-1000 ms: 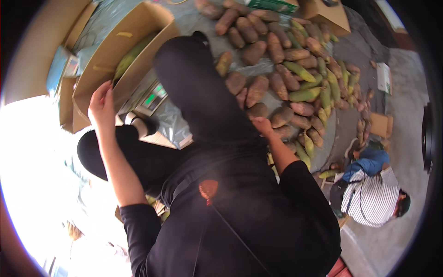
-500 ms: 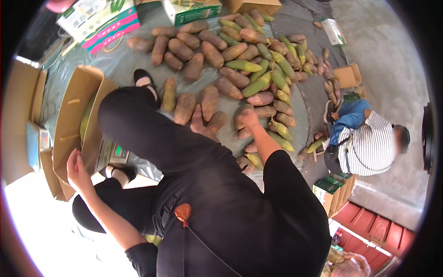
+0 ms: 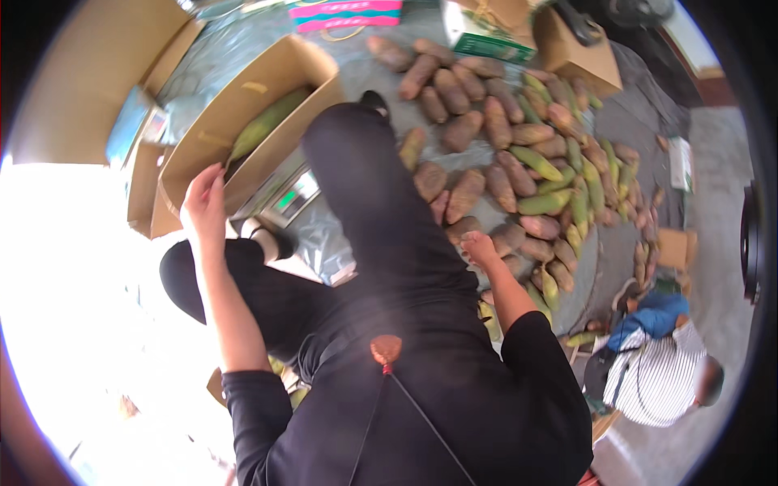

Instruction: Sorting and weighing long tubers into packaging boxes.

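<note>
My left hand (image 3: 204,206) is at the near rim of a deep brown cardboard box (image 3: 312,61), fingers loosely bent and apart, nothing visible in them. Inside that box lies a long green radish (image 3: 267,121). My right hand (image 3: 480,248) is by the near edge of a spread of large radishes, beside a brownish-red radish (image 3: 509,238). Its fingers look curled in, with nothing seen in them; whether they touch a radish is unclear. Green radishes (image 3: 541,202) lie among the brownish-red ones (image 3: 466,194).
A scale with a lit green display (image 3: 288,197) stands beside the box. Printed cartons (image 3: 494,44) and a plain brown box (image 3: 579,57) line the far side. A person in a striped shirt (image 3: 656,381) sits at right. My knee (image 3: 344,142) rises between box and radishes.
The view has swung, so everything sits further right. My right hand has drawn left, away from the radishes it was over. My left hand has risen along the box's near edge.
</note>
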`<action>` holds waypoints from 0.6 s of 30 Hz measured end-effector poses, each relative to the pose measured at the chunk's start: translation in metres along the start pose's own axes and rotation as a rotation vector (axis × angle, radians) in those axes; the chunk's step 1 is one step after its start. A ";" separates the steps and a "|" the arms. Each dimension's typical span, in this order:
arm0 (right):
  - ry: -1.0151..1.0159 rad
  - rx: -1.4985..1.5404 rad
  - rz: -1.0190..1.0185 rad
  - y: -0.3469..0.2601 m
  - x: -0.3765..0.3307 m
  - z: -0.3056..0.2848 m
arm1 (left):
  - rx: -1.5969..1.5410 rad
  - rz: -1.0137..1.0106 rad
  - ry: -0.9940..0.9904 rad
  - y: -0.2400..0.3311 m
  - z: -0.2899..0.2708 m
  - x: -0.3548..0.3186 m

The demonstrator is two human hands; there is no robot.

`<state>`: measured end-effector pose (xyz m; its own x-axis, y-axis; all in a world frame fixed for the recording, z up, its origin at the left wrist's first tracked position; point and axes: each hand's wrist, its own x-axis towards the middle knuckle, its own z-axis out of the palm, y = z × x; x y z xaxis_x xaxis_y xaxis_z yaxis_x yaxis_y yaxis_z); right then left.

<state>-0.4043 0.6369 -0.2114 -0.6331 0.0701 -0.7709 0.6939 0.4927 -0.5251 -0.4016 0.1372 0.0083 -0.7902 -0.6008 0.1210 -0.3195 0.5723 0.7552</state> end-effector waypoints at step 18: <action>0.022 -0.178 -0.246 -0.051 0.032 -0.017 | 0.001 -0.147 0.018 -0.021 -0.083 0.046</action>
<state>-0.4658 0.6290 -0.2036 -0.7833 -0.0522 -0.6194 0.4491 0.6413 -0.6221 -0.3879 0.0505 0.0515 -0.7252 -0.6882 0.0208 -0.4314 0.4778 0.7653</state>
